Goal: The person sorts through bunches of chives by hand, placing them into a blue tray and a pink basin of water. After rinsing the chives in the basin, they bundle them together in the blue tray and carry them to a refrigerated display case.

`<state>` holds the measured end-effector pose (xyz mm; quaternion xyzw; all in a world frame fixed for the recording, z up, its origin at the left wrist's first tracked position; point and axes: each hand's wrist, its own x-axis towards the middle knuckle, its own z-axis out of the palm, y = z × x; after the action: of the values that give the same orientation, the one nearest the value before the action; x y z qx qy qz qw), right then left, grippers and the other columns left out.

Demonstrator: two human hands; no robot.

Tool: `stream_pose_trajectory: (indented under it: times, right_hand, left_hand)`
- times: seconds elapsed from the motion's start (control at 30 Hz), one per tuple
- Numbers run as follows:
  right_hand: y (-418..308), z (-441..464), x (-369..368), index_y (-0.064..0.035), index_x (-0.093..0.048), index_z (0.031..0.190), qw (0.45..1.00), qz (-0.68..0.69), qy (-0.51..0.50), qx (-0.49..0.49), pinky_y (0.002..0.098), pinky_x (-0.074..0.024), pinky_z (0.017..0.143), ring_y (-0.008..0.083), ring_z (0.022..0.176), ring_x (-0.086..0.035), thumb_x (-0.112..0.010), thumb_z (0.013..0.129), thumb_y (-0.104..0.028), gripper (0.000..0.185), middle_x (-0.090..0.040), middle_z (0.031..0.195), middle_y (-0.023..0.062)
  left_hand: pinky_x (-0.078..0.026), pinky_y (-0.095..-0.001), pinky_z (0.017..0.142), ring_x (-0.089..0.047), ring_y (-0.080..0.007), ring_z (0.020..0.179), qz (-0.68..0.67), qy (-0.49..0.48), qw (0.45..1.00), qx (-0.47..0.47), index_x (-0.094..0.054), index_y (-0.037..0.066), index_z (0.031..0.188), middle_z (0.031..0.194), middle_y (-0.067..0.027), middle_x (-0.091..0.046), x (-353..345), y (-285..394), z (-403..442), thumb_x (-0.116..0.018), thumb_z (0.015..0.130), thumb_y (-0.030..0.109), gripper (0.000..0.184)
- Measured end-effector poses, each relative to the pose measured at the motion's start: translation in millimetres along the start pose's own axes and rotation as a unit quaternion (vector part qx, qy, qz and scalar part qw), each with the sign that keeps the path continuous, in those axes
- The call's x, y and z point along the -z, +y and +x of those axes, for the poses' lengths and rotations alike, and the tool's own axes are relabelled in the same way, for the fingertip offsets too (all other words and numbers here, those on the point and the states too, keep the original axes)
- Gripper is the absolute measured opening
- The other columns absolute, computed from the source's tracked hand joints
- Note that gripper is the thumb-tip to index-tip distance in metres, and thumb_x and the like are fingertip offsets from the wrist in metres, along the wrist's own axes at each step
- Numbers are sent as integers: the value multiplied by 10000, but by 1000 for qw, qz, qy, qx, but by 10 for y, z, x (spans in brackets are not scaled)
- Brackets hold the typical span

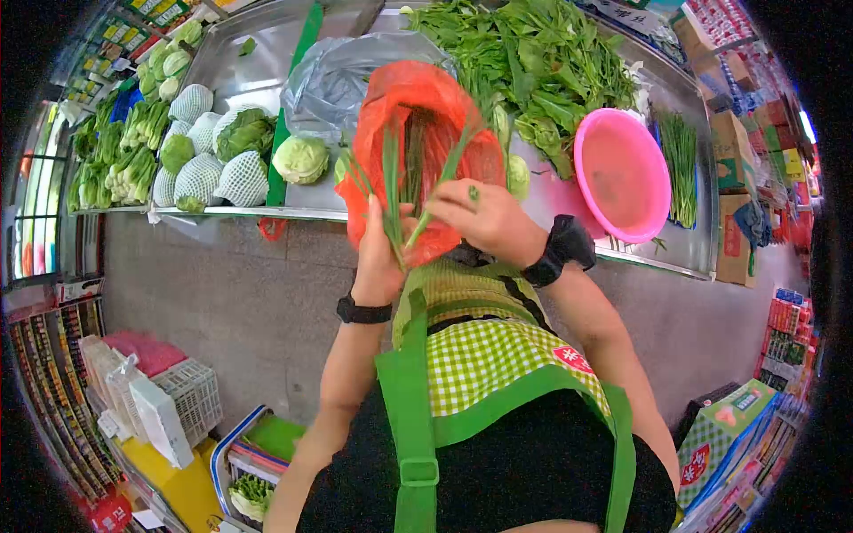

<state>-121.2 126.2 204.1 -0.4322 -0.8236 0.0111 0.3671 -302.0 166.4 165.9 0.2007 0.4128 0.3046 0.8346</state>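
My left hand (380, 253) is closed around the lower ends of a few long, thin green stalks (392, 186), which look like scallions or chives. To its right, the fingers of my right hand (489, 222) pinch another green stalk (451, 164) that slants up from between the hands. A small green bit shows at the right knuckles. Just beyond both hands, a red plastic bag (404, 84) stands with its mouth open towards me. Inside it are more thin stalks, partly in shadow. Behind the bag spreads a clear plastic bag (324, 84).
A metal counter (311, 213) holds a cabbage (300, 160), net-wrapped heads (197, 178), leafy greens (569, 62), a pink basin (657, 186) and chives (680, 169). A green divider (280, 151) crosses it. At lower left are white crates (191, 391); boxes (733, 151) line the right.
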Motion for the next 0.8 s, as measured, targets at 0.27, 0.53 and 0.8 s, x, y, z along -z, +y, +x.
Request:
stream_pose_trajectory:
  times: [0.27, 0.53, 0.8]
  right_hand:
    - [-20, 6, -287, -39, -535, 833, 997, 28, -62, 37, 322, -481, 618, 235, 810, -542, -544, 671, -129, 185, -544, 830, 49]
    - [-346, -151, -395, -84, -570, 921, 997, -40, 56, -19, 363, -468, 708, 262, 881, -537, -640, 635, -207, 319, -555, 994, 79]
    - [-110, -101, -149, -62, -600, 943, 988, 100, -39, -111, 331, -478, 707, 238, 818, -585, -657, 704, -121, 253, -597, 966, 107]
  left_hand:
    - [-340, -195, 434, -466, -60, 540, 7, -62, 995, 81, -547, 117, 973, 740, 24, -550, -87, -28, -19, -341, 885, 508, 450]
    - [-496, -303, 664, -581, -159, 758, -158, -75, 983, 61, -538, 71, 953, 862, -43, -579, 26, -93, 69, -443, 903, 289, 243]
    - [-421, -226, 515, -501, -93, 591, 2, 31, 995, -94, -520, 75, 860, 721, 2, -535, 152, 12, -234, -481, 891, 204, 138]
